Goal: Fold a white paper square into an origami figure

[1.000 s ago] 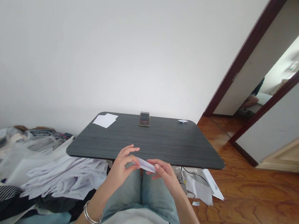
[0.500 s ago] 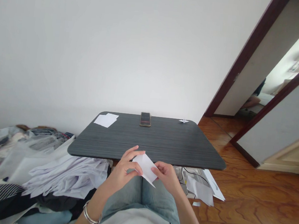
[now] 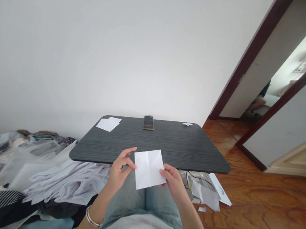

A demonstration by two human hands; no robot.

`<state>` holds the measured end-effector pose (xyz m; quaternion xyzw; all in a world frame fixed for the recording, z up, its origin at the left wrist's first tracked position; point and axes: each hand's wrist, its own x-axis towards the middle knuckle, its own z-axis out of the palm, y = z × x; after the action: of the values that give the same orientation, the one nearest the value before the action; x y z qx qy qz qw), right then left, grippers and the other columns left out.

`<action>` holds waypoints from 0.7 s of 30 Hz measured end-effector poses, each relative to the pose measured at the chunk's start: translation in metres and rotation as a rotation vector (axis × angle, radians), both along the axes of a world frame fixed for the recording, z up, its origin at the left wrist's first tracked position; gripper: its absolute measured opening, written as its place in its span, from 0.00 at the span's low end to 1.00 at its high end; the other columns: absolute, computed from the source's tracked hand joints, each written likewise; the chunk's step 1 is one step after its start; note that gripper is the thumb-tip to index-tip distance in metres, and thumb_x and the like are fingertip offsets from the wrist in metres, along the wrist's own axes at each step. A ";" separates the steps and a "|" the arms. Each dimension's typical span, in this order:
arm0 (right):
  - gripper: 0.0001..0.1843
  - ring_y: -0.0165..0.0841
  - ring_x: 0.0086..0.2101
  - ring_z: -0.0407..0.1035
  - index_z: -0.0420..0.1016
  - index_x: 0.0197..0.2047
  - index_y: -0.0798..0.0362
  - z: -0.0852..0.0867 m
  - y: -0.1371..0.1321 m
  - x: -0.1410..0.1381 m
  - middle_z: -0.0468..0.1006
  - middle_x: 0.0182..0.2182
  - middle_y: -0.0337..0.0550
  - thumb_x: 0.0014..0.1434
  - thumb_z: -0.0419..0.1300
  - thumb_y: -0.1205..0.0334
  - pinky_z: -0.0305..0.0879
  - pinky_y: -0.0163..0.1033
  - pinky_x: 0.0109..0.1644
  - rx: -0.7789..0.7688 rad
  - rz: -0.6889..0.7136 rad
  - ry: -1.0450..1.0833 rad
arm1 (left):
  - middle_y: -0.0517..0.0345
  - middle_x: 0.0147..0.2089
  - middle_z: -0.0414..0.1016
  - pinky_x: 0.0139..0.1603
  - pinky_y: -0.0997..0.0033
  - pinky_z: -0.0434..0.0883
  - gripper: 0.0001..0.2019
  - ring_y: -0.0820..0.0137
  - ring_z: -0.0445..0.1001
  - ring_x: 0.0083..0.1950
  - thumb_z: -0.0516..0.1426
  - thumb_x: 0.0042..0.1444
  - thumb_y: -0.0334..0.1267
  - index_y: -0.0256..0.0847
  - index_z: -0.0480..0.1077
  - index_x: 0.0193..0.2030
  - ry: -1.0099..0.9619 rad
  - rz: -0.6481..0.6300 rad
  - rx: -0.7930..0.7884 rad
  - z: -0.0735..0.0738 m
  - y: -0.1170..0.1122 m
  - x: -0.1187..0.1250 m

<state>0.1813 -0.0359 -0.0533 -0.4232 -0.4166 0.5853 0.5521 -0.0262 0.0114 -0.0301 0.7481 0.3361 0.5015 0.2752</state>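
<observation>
A white square sheet of paper [image 3: 149, 169] with crease lines is spread flat between my hands, above my lap and the table's near edge. My left hand [image 3: 122, 167] pinches its left edge between thumb and index finger, the other fingers raised. On the right edge, my right hand [image 3: 172, 177] grips the paper with the thumb on top and fingers behind. At the table's far right sits a small folded white paper figure [image 3: 187, 124]. Several white paper sheets [image 3: 108, 124] lie at the far left.
The dark table [image 3: 166, 141] stands against a white wall, with a phone [image 3: 149, 122] propped at its back. Piled clothes [image 3: 66, 182] lie to the left. Papers [image 3: 206, 196] and cables are under the table's right side. A person's leg [image 3: 256, 103] shows through the doorway.
The paper has opened out from a folded, tilted shape into a flat square. My left hand has moved left, and my right hand has shifted slightly.
</observation>
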 end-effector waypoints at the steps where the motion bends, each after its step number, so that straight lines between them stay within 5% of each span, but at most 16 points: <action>1: 0.16 0.26 0.15 0.61 0.63 0.23 0.52 0.000 0.000 -0.002 0.68 0.14 0.33 0.50 0.61 0.51 0.53 0.30 0.17 0.003 -0.014 -0.013 | 0.46 0.58 0.67 0.58 0.54 0.63 0.09 0.58 0.66 0.59 0.56 0.56 0.33 0.39 0.72 0.26 -0.006 0.023 -0.006 0.000 0.000 0.001; 3: 0.16 0.27 0.15 0.61 0.62 0.23 0.51 0.000 -0.001 -0.005 0.68 0.14 0.33 0.50 0.61 0.50 0.54 0.30 0.17 0.016 -0.066 -0.040 | 0.46 0.57 0.66 0.57 0.55 0.64 0.05 0.59 0.66 0.58 0.55 0.57 0.32 0.40 0.72 0.35 -0.003 0.055 0.013 0.000 -0.002 0.004; 10: 0.18 0.28 0.15 0.63 0.60 0.24 0.50 -0.002 -0.004 -0.013 0.69 0.15 0.33 0.53 0.59 0.47 0.57 0.31 0.17 0.078 -0.275 -0.187 | 0.46 0.58 0.61 0.52 0.60 0.69 0.25 0.64 0.69 0.52 0.55 0.55 0.25 0.48 0.62 0.58 0.153 0.165 0.434 -0.009 -0.019 0.015; 16: 0.18 0.28 0.17 0.64 0.61 0.24 0.51 -0.006 -0.008 -0.012 0.69 0.16 0.33 0.55 0.57 0.47 0.61 0.32 0.19 0.135 -0.257 -0.242 | 0.55 0.37 0.68 0.35 0.73 0.71 0.17 0.72 0.71 0.35 0.56 0.55 0.26 0.46 0.73 0.49 0.251 0.088 0.383 -0.015 -0.019 0.019; 21: 0.17 0.28 0.16 0.63 0.63 0.24 0.52 -0.005 -0.006 -0.009 0.69 0.15 0.33 0.55 0.58 0.49 0.59 0.31 0.18 0.169 -0.079 -0.160 | 0.54 0.36 0.73 0.31 0.76 0.69 0.08 0.71 0.74 0.34 0.60 0.52 0.29 0.41 0.76 0.38 0.066 -0.038 0.198 -0.017 -0.013 0.016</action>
<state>0.1722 -0.0422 -0.0587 -0.4364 -0.4900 0.4902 0.5736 -0.0099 -0.0019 -0.0471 0.7941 0.2796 0.5020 0.1983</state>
